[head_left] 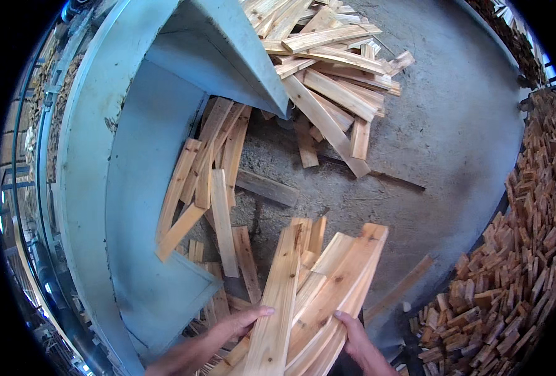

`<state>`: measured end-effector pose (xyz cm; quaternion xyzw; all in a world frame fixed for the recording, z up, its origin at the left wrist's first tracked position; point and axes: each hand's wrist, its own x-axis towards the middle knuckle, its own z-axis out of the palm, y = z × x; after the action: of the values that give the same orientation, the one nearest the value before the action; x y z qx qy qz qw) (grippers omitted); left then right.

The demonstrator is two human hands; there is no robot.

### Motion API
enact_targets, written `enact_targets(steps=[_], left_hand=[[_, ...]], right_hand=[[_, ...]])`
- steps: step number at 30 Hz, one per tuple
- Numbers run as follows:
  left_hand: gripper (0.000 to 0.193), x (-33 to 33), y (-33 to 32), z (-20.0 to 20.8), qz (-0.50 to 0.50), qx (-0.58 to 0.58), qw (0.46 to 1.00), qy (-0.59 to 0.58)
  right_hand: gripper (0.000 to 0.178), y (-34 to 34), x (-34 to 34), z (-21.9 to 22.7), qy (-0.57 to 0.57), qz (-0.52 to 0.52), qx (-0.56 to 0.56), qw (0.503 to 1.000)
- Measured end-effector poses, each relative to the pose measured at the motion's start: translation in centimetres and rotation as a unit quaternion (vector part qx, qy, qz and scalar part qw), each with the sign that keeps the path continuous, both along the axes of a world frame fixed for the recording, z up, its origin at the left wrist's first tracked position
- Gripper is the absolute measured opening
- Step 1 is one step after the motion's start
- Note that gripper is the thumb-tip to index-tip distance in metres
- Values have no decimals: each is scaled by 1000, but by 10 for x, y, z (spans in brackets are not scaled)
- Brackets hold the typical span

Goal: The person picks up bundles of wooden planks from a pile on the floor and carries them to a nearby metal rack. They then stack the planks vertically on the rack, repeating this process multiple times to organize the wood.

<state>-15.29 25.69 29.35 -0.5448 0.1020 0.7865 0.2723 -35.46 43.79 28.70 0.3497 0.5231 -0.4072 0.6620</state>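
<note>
A bundle of light wooden slats fans upward from the lower middle of the view. My left hand lies on the bundle's left side, thumb across the nearest long slat. On the right, my right hand grips the bundle's lower edge with fingers curled round it. Both forearms enter from the bottom edge.
A pale blue metal machine housing curves along the left, with slats leaning against it. A loose pile of slats lies on the concrete floor at top. Stacked short wood offcuts fill the right side.
</note>
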Motion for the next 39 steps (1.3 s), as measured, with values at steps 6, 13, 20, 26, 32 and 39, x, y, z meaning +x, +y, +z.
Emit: enact_targets(steps=[6,13,20,26,32,39], left_hand=[[64,-15,37,-64,77,14,994,-77],[97,-24,63,-110,72,-69,995,14],[87,-47,51,-115,48,-102,993,-38],[90,-50,53,-112,-13,-160,987,-29],[91,-49,47,-72,-13,-128,991,-26],[92,-53,54,-85,35,-107,993,-17]], right_hand=[[58,2,-19,-53,-111,147,-32,982],[54,61,27,-95,-138,-47,-25,989],[62,41,20,-80,-111,-95,-83,986],[53,39,37,-90,-102,-75,-107,986],[55,35,44,-35,-160,-108,-74,978],[64,40,53,-58,-98,-129,-7,987]])
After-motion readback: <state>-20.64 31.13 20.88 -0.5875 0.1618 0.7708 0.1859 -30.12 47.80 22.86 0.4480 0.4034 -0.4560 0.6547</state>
